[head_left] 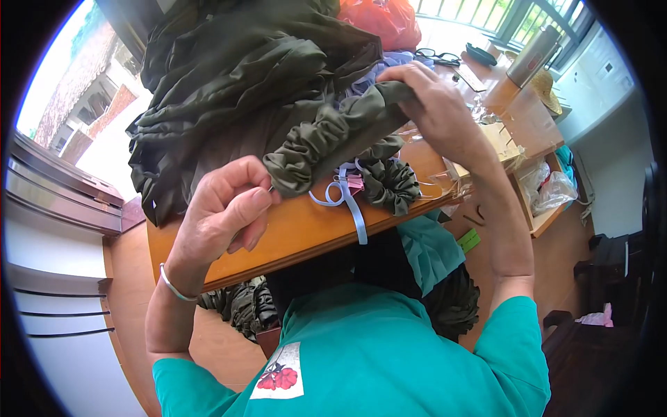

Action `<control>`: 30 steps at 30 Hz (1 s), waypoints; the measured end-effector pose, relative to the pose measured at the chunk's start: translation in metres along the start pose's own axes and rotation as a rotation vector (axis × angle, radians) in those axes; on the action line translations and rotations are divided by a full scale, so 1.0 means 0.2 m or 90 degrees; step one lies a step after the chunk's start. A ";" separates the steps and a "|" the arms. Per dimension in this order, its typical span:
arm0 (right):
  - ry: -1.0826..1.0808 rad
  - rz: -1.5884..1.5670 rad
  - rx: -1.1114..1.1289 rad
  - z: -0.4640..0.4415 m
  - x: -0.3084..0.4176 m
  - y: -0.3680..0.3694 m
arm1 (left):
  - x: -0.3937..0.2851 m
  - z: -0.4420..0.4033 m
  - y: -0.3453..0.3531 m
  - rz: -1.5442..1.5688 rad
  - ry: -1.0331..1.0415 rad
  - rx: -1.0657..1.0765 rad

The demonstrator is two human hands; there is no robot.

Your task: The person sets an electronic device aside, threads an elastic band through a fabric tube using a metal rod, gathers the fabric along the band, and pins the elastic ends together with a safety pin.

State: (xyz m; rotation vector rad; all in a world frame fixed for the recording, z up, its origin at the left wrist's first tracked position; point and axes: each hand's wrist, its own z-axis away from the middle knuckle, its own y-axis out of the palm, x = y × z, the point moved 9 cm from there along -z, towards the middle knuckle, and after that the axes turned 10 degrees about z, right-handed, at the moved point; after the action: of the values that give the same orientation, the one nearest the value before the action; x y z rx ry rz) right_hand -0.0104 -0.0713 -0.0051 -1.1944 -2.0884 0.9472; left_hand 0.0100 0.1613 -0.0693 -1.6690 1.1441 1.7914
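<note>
A gathered olive-green fabric tube [313, 146] stretches between my two hands above the table edge. My left hand [226, 208] pinches its lower end, with a small dark metallic bit showing at the fingertips. The other end is in my right hand [434, 104], fingers curled over the cloth. Below the tube, a gathered green scrunchie-like piece [392, 184] lies on the wooden table [278, 240]. Beside it are a light blue ribbon [358, 215] and a pink clip [355, 183].
A large heap of dark green fabric [222, 83] covers the table's back left. Behind are an orange plastic bag [382, 24], eyeglasses [438, 55] and a metal flask [533, 57]. An open drawer [538, 222] with plastic bags juts out at the right.
</note>
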 end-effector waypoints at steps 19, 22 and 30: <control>-0.015 0.192 0.117 0.04 -0.04 0.10 | 0.07 -0.03 0.06 -0.059 -0.057 0.016; -0.069 -0.001 0.027 0.05 0.17 0.09 | 0.10 -0.06 0.07 -0.021 -0.071 0.018; -0.024 0.176 0.045 0.02 0.10 0.06 | 0.05 -0.04 0.10 -0.053 -0.080 0.021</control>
State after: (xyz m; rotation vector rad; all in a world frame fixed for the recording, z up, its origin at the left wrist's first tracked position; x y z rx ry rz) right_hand -0.0156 -0.0512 -0.0145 -1.4627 -1.9324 1.1646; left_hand -0.0027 0.1410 -0.0738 -1.5385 1.0292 1.7897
